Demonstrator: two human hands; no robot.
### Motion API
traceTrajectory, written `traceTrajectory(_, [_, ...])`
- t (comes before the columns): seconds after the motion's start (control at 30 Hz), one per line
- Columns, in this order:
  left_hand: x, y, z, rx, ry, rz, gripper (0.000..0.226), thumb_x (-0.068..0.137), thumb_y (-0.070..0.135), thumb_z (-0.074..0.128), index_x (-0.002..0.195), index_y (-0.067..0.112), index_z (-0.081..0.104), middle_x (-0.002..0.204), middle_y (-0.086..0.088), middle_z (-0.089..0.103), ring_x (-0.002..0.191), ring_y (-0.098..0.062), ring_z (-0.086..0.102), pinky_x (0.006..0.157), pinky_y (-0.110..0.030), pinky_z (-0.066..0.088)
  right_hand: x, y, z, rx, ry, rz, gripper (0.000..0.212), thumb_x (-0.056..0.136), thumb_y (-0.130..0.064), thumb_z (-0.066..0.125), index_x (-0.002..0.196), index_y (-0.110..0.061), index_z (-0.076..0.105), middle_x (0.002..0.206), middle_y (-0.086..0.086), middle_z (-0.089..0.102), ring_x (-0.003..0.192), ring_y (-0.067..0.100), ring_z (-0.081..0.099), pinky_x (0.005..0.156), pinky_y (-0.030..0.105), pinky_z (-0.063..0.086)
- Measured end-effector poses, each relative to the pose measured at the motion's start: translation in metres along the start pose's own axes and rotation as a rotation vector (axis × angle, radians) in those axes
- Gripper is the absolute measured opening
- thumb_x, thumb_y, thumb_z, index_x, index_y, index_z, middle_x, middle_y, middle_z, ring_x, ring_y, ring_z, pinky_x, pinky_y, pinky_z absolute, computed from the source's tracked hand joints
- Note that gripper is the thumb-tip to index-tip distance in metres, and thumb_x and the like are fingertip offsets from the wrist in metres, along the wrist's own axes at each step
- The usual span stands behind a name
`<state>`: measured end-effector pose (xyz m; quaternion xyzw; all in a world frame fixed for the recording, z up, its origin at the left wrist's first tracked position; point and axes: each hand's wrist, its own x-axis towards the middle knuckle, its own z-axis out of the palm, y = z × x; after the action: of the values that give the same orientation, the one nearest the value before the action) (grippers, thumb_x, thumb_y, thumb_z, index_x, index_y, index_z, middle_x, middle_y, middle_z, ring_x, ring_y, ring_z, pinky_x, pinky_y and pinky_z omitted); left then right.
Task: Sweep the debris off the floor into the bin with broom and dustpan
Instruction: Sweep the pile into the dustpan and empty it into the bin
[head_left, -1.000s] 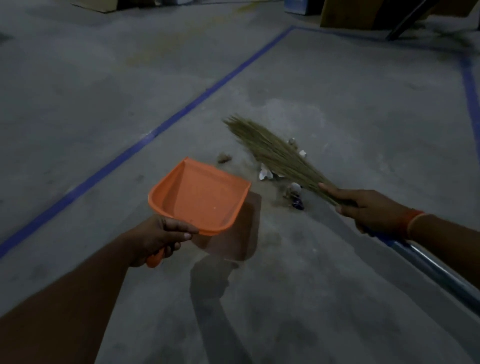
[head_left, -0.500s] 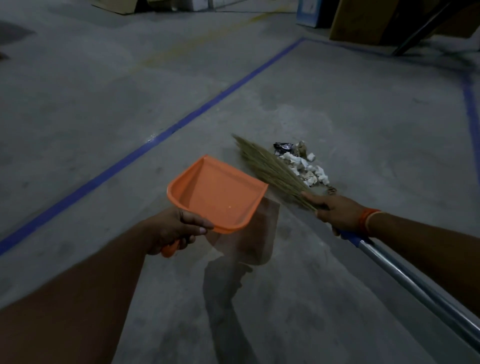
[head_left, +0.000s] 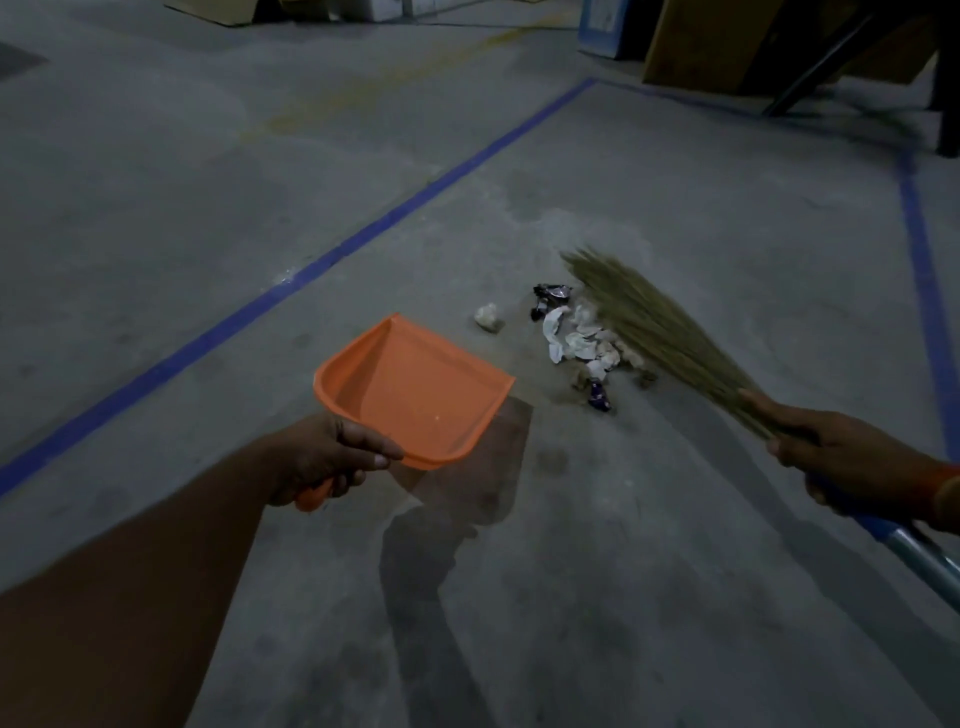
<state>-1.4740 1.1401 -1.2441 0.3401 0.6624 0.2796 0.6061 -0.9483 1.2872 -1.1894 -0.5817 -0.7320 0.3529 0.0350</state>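
The dustpan (head_left: 410, 395) looked like smooth orange plastic with a dull sheen, its handle of the same stuff. The broom (head_left: 654, 327) had a head of dry, straw-like grass fibres, rough and matt, bound above a blue plastic-looking sleeve and a shiny metal tube (head_left: 930, 561). The debris (head_left: 582, 338) appeared to be crumpled white paper, matt and creased, mixed with dark, glossy foil-like wrappers; a pale crumpled lump (head_left: 488, 317) lay apart. The floor (head_left: 156, 208) was grey concrete, matt, mottled and stained, crossed by flat blue painted or taped lines (head_left: 363, 239). Brown cardboard-like boards (head_left: 696, 41) stood along its far edge.
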Motion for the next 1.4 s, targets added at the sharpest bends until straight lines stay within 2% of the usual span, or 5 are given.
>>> traceTrajectory(0.13, [0.005,0.000,-0.002,-0.038,0.027,-0.016,0.020,0.089,-0.006,0.064,0.096,0.004,0.079,0.072,-0.011,0.063,0.053,-0.010,0.054,0.042,-0.018,0.042,0.019,0.009,-0.007,0.029,0.034,0.033,0.057,0.101,-0.020,0.048,0.136,-0.061,0.034,0.081,0.034,0.059,0.050,0.029,0.055,0.047,0.038,0.052])
traceTrajectory(0.33, [0.003,-0.004,-0.003,-0.055,0.046,-0.068,0.021,0.090,-0.007,0.061,0.099,0.003,0.077,0.074,-0.010,0.066,0.052,-0.010,0.054,0.042,-0.018,0.042,0.055,-0.022,-0.002,0.037,-0.013,-0.047,0.057,0.101,-0.018,0.047,0.139,-0.059,0.034,0.084,0.014,0.060,0.052,0.023,0.057,0.048,0.033,0.052])
traceTrajectory(0.63, [-0.003,0.006,0.010,-0.018,0.030,-0.061,0.022,0.090,-0.008,0.061,0.101,0.002,0.076,0.077,-0.011,0.063,0.052,-0.009,0.054,0.041,-0.018,0.041,0.080,-0.092,0.064,0.019,-0.167,-0.228,0.058,0.100,-0.018,0.046,0.145,-0.050,0.029,0.098,0.017,0.063,0.056,0.026,0.065,0.050,0.036,0.056])
traceTrajectory(1.17, [-0.018,0.010,0.014,0.066,0.041,-0.040,0.022,0.089,-0.007,0.062,0.096,0.007,0.079,0.088,-0.019,0.063,0.052,-0.009,0.055,0.042,-0.020,0.041,0.048,-0.058,0.071,-0.013,-0.164,-0.057,0.063,0.097,-0.011,0.042,0.148,-0.045,0.029,0.098,0.020,0.060,0.057,0.023,0.062,0.047,0.028,0.052])
traceTrajectory(1.4, [-0.008,0.016,0.022,0.087,0.017,-0.037,0.022,0.090,-0.009,0.061,0.103,0.002,0.075,0.083,-0.014,0.065,0.050,-0.009,0.053,0.040,-0.019,0.040,0.001,-0.007,0.025,0.040,-0.073,-0.069,0.058,0.101,-0.017,0.045,0.139,-0.058,0.033,0.069,0.011,0.060,0.044,0.018,0.055,0.046,0.033,0.050])
